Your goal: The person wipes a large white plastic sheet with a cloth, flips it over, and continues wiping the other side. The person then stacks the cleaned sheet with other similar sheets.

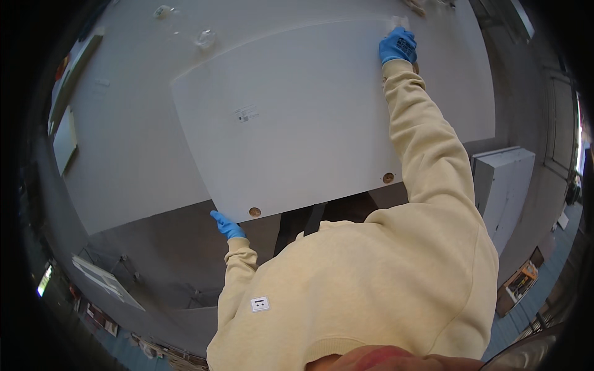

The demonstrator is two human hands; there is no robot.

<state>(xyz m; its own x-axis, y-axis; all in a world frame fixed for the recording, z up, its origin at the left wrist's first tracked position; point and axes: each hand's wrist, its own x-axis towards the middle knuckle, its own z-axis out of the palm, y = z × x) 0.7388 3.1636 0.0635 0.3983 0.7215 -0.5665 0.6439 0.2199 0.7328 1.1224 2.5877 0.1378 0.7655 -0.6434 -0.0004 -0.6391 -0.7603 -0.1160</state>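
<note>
A large white flat panel [291, 117] lies on a white table [130, 154], its near edge overhanging the table's front. Two round brown holes show near that edge, and a small label sits left of its middle. My left hand [228, 225], in a blue glove, grips the panel's near left corner from below. My right hand [398, 44], also in a blue glove, reaches far across and holds the panel's far right corner. Both arms wear pale yellow sleeves.
Small clear plastic pieces [206, 38] lie on the table beyond the panel's far left corner. A white cabinet [504, 185] stands on the right below the table. Flat boards [65, 139] lean at the left. The dark floor lies below.
</note>
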